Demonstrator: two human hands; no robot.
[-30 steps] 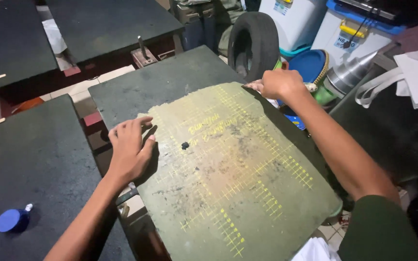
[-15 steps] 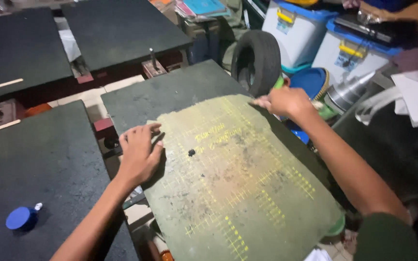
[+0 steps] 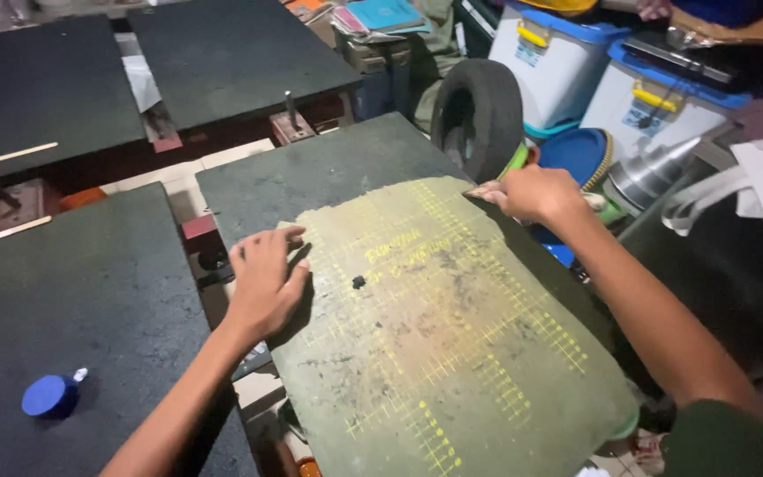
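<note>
Benches: four dark, flat, matte slabs [image 3: 64, 291] fill the left and centre of the frame, with gaps between them showing pale floor.
Sheet: a large olive-green sheet [image 3: 452, 353], rough-edged and stained, lies on the centre bench and overhangs it toward the lower right. Faint yellow grid lines cross it; a small dark speck sits near its upper middle.
Tyre: a black rubber tyre [image 3: 479, 115] stands upright at upper centre, behind the sheet.
Bins: white plastic bins with blue lids [image 3: 558, 53] fill the upper right.
Right hand: the right hand [image 3: 536, 194] is at the sheet's upper right corner, fingers [image 3: 487, 192] closed together, pinching the edge, apparently to keep that corner in place.
Left hand: the left hand [image 3: 267, 278] lies flat on the sheet's left edge, fingers slightly apart, pressing down as if to hold it flat.
Cap: a small round blue cap [image 3: 50, 395] rests on the lower left bench, well apart from both hands.
</note>
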